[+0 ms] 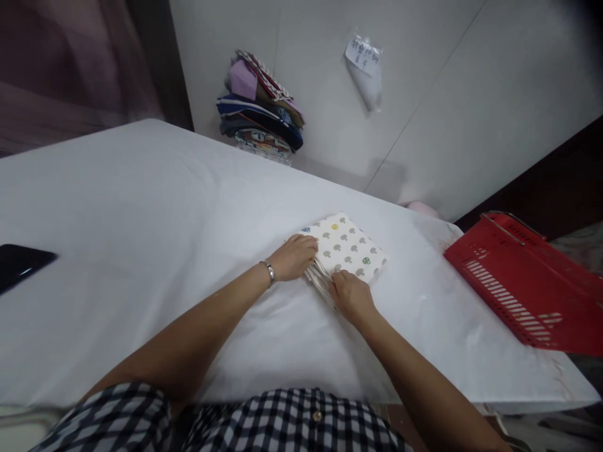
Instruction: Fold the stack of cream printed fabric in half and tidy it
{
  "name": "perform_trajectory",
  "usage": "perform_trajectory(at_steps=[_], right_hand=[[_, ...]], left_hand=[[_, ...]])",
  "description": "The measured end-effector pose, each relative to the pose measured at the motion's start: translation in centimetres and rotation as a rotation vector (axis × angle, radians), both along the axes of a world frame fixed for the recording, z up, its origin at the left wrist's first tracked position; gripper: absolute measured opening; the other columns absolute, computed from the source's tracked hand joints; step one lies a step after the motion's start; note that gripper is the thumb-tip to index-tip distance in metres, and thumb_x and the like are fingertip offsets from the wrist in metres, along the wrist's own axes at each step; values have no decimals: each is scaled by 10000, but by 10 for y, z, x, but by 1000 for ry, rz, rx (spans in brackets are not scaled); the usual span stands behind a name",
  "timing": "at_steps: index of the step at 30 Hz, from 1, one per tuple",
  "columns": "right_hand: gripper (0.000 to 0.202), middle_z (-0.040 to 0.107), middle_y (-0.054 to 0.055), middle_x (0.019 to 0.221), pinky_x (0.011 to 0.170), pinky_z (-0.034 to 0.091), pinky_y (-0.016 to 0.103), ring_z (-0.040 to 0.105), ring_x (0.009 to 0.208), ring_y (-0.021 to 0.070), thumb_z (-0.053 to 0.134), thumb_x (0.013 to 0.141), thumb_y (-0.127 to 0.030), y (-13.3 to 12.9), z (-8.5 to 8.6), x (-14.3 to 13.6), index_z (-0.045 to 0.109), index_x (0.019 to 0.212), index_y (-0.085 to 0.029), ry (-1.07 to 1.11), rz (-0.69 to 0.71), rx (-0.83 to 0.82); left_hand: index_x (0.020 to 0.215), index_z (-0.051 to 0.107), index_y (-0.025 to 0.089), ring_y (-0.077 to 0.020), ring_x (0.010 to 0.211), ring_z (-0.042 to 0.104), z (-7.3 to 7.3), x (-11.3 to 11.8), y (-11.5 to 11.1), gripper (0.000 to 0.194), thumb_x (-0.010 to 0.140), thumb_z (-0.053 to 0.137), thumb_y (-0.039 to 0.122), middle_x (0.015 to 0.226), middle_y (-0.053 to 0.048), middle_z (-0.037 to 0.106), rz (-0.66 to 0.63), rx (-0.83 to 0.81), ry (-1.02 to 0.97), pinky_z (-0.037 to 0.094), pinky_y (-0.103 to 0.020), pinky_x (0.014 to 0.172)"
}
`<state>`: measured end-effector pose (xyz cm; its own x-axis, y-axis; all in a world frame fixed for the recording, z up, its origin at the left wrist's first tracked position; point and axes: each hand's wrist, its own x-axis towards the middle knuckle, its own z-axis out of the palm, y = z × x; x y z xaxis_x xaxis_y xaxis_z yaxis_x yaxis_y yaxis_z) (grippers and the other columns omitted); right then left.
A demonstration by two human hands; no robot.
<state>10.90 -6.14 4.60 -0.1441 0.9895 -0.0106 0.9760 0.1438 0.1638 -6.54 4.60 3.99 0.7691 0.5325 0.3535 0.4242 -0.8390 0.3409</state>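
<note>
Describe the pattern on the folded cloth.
Off-white folded cloth with mostly grey mushroom-like motifs, a few coloured; shown in the head view.

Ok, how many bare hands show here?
2: the left hand at the left side of the folded white patterned cloth, the right hand at its layered near edge.

Cloth [347, 242] on table [141, 220], basket [551, 270] to right, device [21, 263] far left, clothes [261, 116] behind
</note>
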Motion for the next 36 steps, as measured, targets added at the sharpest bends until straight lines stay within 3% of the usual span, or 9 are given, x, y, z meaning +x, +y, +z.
perform_trajectory(at_steps=[10,14,22,26,28,31,33,36], right_hand=[[250,605,14,867,633,311,226,541,768,120,361,935,-342,6,8,14,551,853,-203,295,1,-64],[258,608,31,864,611,296,239,544,773,139,402,913,-399,7,8,9,548,863,-193,239,-36,-57],[209,610,61,905,595,294,251,562,799,164,381,920,-305,10,3,-1,543,880,-179,77,-27,-37],[194,617,52,903,611,296,245,559,797,151,371,920,-272,10,4,4,538,875,-182,110,-31,-41],[191,621,42,894,614,292,240,555,783,141,382,918,-290,11,5,7,533,865,-187,142,-45,-44],[182,622,31,884,611,282,240,548,763,132,394,912,-295,12,8,9,531,849,-192,160,-49,-48],[178,621,25,874,607,276,242,547,757,130,398,908,-286,12,10,9,532,835,-193,166,-43,-45],[181,616,22,857,601,270,244,547,747,128,398,905,-277,12,11,8,533,821,-191,172,-32,-29]], left_hand=[[750,557,177,-191,1092,482,1,0,0,173,832,415,123,1019,-54,601,14,-13,-64,336,-371,967],[779,551,181,-185,1053,502,-1,1,0,158,836,413,127,946,-49,605,29,-30,-45,326,-375,967],[755,551,182,-179,996,522,-2,2,0,177,842,405,131,913,-44,610,33,-28,-45,321,-377,955],[764,562,184,-180,1039,509,-1,0,2,160,839,423,156,983,-39,615,33,-12,-118,318,-372,959],[791,580,187,-188,1012,521,3,-2,0,137,832,449,198,981,-39,619,91,-32,-173,356,-356,910],[772,601,191,-174,809,573,9,-3,-12,158,819,481,283,826,-22,637,310,-240,-278,419,-303,732],[713,592,181,-138,620,566,10,-3,-26,213,812,488,338,712,-8,636,408,-561,-351,408,-261,591],[749,584,152,-90,459,512,6,-2,-48,271,783,530,415,727,-30,667,394,-1171,-479,297,-216,428]])
